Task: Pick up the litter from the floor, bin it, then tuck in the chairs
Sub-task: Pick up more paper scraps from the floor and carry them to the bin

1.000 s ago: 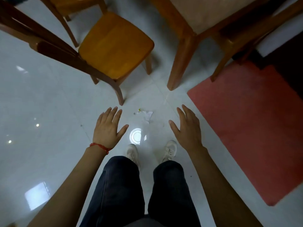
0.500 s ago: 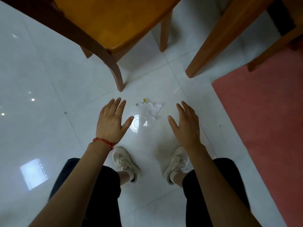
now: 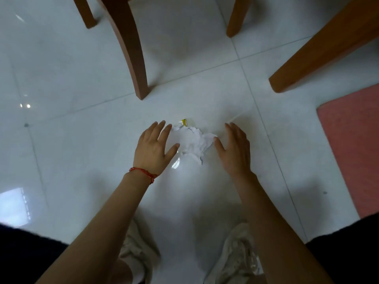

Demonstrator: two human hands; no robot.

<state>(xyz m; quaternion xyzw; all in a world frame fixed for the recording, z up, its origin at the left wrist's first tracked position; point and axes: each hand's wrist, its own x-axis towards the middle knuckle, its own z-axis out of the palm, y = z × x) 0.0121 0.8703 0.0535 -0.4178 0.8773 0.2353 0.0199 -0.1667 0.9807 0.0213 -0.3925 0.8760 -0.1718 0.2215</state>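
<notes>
A crumpled white paper [image 3: 192, 143] with a small yellow scrap at its far edge lies on the white tiled floor. My left hand [image 3: 154, 148], with a red string at the wrist, hovers with fingers spread just left of the paper, fingertips by its edge. My right hand [image 3: 234, 149] is spread on the paper's right side, thumb close to its corner. Neither hand holds anything. A dark wooden chair leg [image 3: 131, 48] stands just beyond the paper.
A lighter table leg [image 3: 320, 52] slants in from the upper right, another leg [image 3: 238, 15] stands behind. A red mat [image 3: 352, 144] covers the floor at right. My pale shoes [image 3: 139, 255] sit below my arms.
I have crouched lower and the view has closed in on the floor. Both hands have moved forward and now flank the crumpled paper closely.
</notes>
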